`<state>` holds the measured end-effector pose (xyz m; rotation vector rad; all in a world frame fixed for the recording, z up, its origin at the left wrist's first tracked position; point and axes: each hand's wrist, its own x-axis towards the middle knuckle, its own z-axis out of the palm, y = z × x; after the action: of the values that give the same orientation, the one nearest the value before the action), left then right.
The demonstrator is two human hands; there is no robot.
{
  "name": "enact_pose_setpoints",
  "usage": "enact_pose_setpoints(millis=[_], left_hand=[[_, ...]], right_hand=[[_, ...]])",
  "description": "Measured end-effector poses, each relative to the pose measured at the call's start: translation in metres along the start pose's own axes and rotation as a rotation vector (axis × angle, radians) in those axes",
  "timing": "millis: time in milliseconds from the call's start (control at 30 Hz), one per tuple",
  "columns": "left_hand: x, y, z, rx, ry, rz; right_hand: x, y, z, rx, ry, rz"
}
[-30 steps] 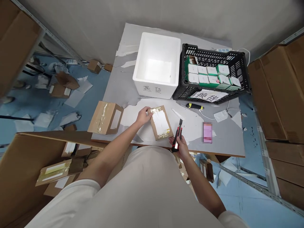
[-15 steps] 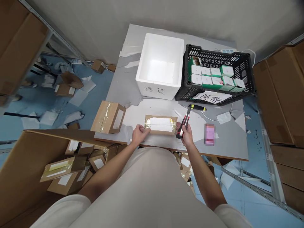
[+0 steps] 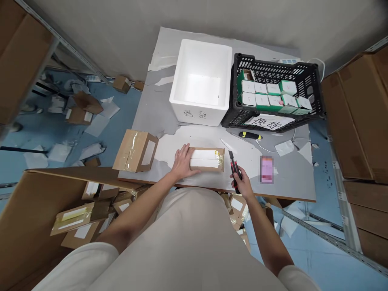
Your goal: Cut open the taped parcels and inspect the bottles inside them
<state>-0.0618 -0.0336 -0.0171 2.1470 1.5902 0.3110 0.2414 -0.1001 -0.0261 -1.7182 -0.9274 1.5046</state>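
Note:
A small flat cardboard box [image 3: 207,159] with a white label and clear tape lies near the table's front edge. Across its left end rests my left hand [image 3: 182,162], thumb along the near side and fingers over the far side, gripping it. My right hand [image 3: 242,182] is closed around a black-and-red box cutter [image 3: 234,169], just right of the box and apart from it. The cutter's tip points away from me. Beyond lies a second, black-and-yellow cutter [image 3: 250,135]. A larger taped carton [image 3: 135,151] stands left of my left hand.
At the table's back stand a white foam box [image 3: 200,115] and a black crate [image 3: 274,68] with several green-and-white boxes. A blurred pink item [image 3: 266,169] lies at right. Below left, a big open carton [image 3: 30,210] holds several parcels. Stacked cartons [image 3: 356,125] flank the right side.
My left hand has shifted from the box's near left corner to lie across its left end. My right hand has drawn the box cutter slightly right and nearer, away from the box.

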Motion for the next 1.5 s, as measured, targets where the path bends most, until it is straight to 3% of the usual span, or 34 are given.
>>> enact_pose_setpoints(millis=[267, 767, 1233, 1500], left_hand=[[0.017, 0.012, 0.005, 0.168, -0.152, 0.058], [0.02, 0.005, 0.011, -0.002, -0.057, 0.085], [0.02, 0.007, 0.01, 0.01, -0.056, 0.069], [0.021, 0.006, 0.011, 0.001, -0.045, 0.077]], right_hand=[[-0.01, -0.003, -0.002, -0.165, -0.05, 0.021], [-0.009, -0.028, -0.013, -0.285, -0.074, 0.072], [-0.012, -0.051, -0.019, -0.634, -0.061, -0.104], [-0.022, -0.049, -0.025, -0.475, -0.039, -0.112]])
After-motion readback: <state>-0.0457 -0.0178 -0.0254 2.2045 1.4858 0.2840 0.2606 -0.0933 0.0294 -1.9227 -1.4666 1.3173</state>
